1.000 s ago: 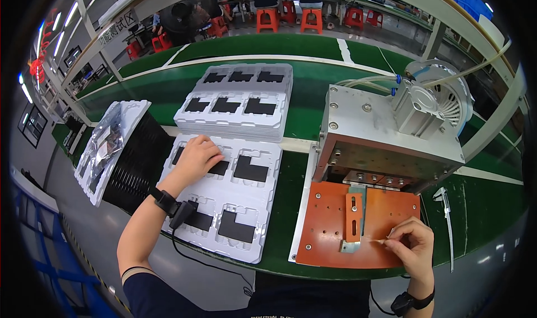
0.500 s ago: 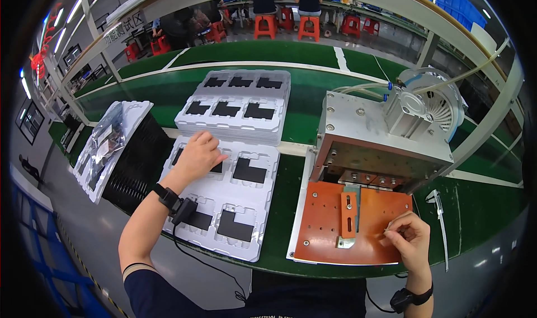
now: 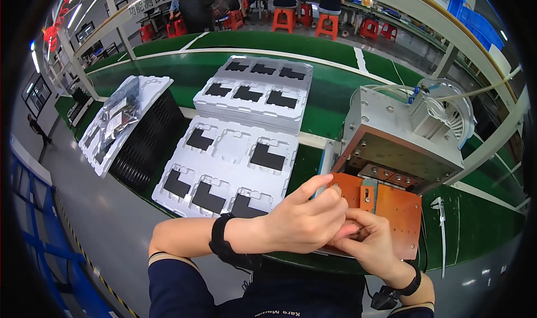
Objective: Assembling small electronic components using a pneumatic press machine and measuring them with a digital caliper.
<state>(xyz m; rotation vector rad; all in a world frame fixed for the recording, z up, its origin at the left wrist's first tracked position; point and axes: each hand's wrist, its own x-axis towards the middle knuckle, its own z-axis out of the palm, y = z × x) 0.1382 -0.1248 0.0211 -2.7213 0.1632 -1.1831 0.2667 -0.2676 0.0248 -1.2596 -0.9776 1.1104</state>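
Through the head view I see a shiny grey floor [image 3: 84,206], red stools [image 3: 283,20] beyond the green counter [image 3: 330,110], bright strip lights [image 3: 34,63] upper left, and a dark-framed window [image 3: 37,95] at far left.

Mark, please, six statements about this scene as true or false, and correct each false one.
1) A caliper lies to the right of the orange plate. True.
2) The two hands are far apart. False: the left hand and the right hand are close together.
3) A clear bag lies on the left stack. True.
4) The background seats are green. False: red stools stand there.
5) The near white tray holds black pieces. True.
6) Every pocket of that tray is filled. False: the back middle pocket is empty.
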